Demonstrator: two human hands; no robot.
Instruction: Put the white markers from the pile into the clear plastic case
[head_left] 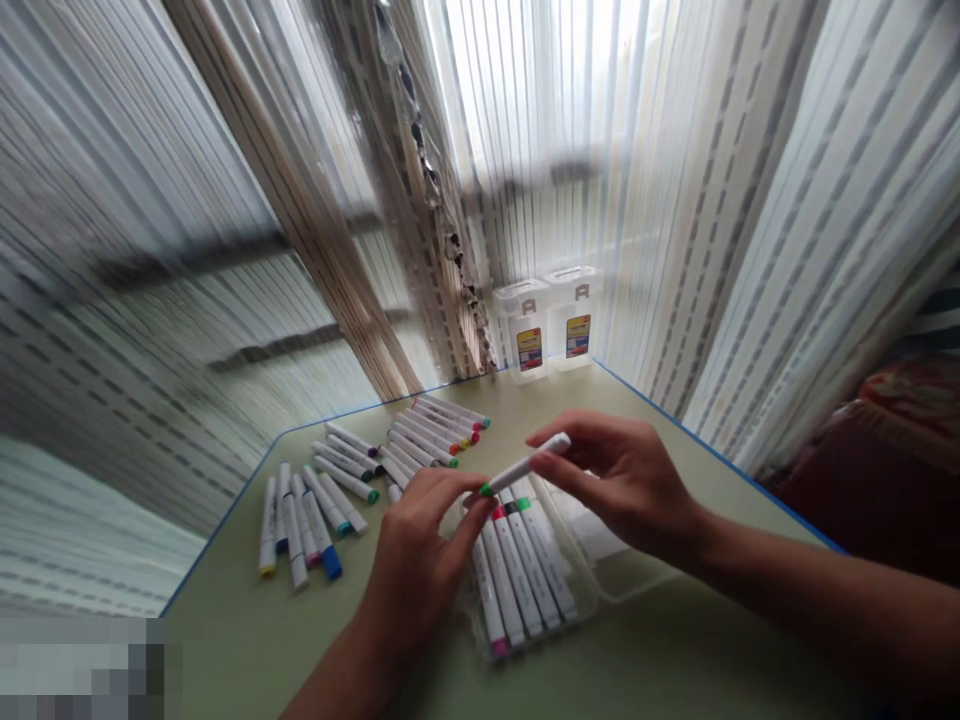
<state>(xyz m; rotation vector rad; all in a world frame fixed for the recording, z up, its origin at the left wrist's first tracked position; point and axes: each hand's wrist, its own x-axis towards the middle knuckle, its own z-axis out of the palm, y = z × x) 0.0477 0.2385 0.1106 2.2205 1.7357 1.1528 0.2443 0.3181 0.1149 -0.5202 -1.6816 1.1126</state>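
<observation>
Both hands are on one white marker with a green end, tilted above an open clear plastic case. My left hand pinches its green end between thumb and fingers. Near the marker's white end, my right hand grips it with thumb and fingertips. Below, several white markers lie side by side in the case, showing pink, red, black and green ends. The case's lid lies folded out to the right, partly under my right hand. My left hand hides the case's upper left part.
Loose markers are spread on the green table at the left, and another group lies farther back. Two clear cases with labels stand at the far corner. String curtains hang along the table's far edges.
</observation>
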